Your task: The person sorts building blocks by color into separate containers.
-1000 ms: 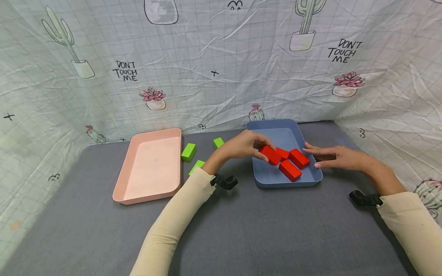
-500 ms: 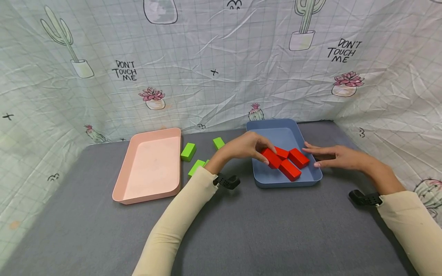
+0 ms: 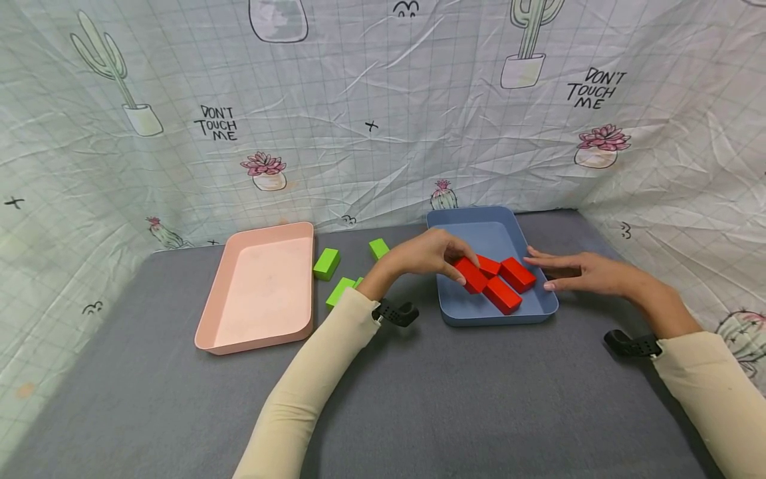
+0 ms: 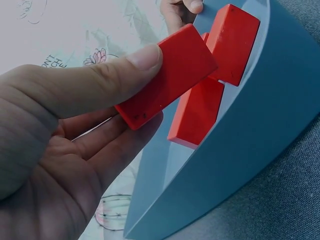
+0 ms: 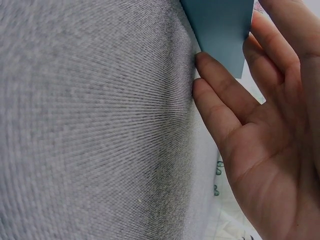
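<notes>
- A red block (image 3: 471, 275) is at the near left part of the blue tray, inside its outline as seen from the head; whether it touches the tray floor cannot be told.
- The left hand (image 3: 427, 251) holds this block, with thumb and fingers (image 4: 125, 155) pinching it from opposite faces.
- Three more red blocks lie in the tray just beside it: a near one (image 3: 503, 296), one to the right (image 3: 518, 275) and a partly hidden one behind (image 3: 488, 266).
- The blue tray (image 3: 487, 234) stands on the worktop (image 3: 455, 406), at its far side, right of centre.
- The right hand (image 3: 592, 273) is at the tray's right wall, its fingers extended and somewhat apart, holding nothing.
- Left of the tray, green blocks lie on the worktop: one (image 3: 326, 264) just beside the pink tray, one farther back (image 3: 379, 249), and one (image 3: 340, 293) near the left wrist, with a sliver of another green block (image 3: 358, 282) beside it.
- The pink tray (image 3: 260, 286) stands to the left.
- Both arms wear pale sleeves (image 3: 305, 386) and black wrist straps (image 3: 395, 313).
- Behind hangs a wrinkled cloth (image 3: 371, 73) printed with cacti and lettering.
</notes>
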Demonstrator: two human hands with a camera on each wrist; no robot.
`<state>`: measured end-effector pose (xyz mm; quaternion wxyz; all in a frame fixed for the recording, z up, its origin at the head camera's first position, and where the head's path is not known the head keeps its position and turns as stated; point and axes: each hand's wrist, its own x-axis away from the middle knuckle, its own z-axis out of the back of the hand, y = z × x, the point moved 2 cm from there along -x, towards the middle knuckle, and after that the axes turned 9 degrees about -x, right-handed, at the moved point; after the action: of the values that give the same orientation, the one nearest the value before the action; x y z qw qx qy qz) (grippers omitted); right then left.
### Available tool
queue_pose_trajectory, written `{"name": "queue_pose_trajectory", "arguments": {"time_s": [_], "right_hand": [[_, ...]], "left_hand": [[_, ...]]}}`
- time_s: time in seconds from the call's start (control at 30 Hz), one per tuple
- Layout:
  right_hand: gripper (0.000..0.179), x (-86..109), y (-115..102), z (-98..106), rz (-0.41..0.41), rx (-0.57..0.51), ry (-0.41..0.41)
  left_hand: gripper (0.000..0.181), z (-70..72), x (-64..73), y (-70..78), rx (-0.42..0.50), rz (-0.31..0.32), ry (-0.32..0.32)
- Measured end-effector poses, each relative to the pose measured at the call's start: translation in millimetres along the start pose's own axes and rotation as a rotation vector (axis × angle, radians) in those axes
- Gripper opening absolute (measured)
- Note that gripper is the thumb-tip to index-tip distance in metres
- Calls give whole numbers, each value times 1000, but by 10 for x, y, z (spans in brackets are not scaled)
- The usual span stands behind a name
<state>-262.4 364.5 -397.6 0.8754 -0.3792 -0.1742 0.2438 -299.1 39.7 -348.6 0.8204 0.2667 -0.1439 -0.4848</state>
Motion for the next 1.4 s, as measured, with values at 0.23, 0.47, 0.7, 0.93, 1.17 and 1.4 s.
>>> {"name": "queue_pose_trajectory", "arguments": {"time_s": [0.23,0.47,0.7,0.93,1.17,1.4], "right_hand": [[64,4,-7,-4,-6,11,3],[63,-7,4,-5,5,5,4],[64,-13,4,-1,12,-13,3],[64,-20,8,3,11,-9,-1],[64,-24,17,10,5,-13,-1],[64,-26,22,17,7,-17,-4]], "left_hand": [[31,-3,-9,-15,0,7,-6],[32,-5,-23,-29,12,15,-16],[32,5,-38,-12,20,4,-23],[33,-3,-55,-35,16,-10,-26],[32,-12,-67,-81,23,-8,-41],[33,-29,-83,-117,43,2,-51]]}}
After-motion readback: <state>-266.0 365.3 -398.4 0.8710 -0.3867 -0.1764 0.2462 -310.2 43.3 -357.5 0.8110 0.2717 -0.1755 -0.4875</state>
